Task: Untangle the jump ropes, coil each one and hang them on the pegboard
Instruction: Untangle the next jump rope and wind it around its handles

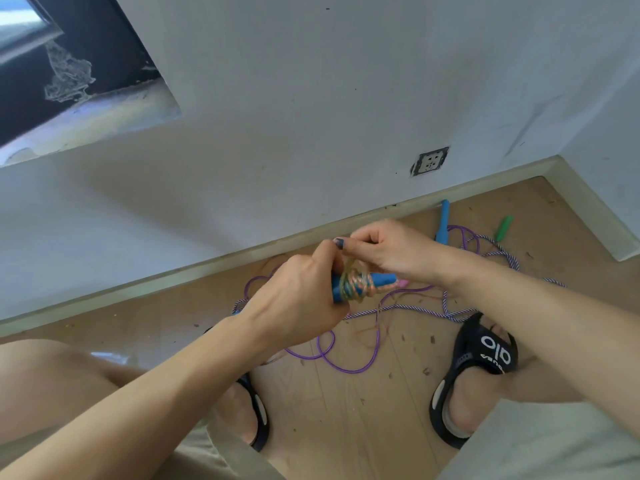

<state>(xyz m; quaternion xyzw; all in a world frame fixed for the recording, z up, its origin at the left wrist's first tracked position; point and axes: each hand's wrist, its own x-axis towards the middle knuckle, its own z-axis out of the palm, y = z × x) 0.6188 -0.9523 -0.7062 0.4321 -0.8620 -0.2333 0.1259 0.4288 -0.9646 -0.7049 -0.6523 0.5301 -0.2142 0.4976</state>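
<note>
My left hand (299,294) grips a blue jump-rope handle (377,281) with an orange-and-green cord (356,285) wound around it in several turns. My right hand (384,251) is just above, pinching a loop of that cord between thumb and fingers. A pink tip (506,282) shows past the blue handle's end. On the floor below lie a purple rope (332,355) in loose loops and a purple-and-white braided rope (415,309), crossing each other. Another blue handle (443,221) and a green handle (504,227) rest near the baseboard. No pegboard is in view.
I squat on a wooden floor (363,410) strewn with small debris, with black sandals (485,355) on both feet close to the ropes. A white wall with a socket (429,161) stands ahead; the baseboard (173,275) meets a corner at the right.
</note>
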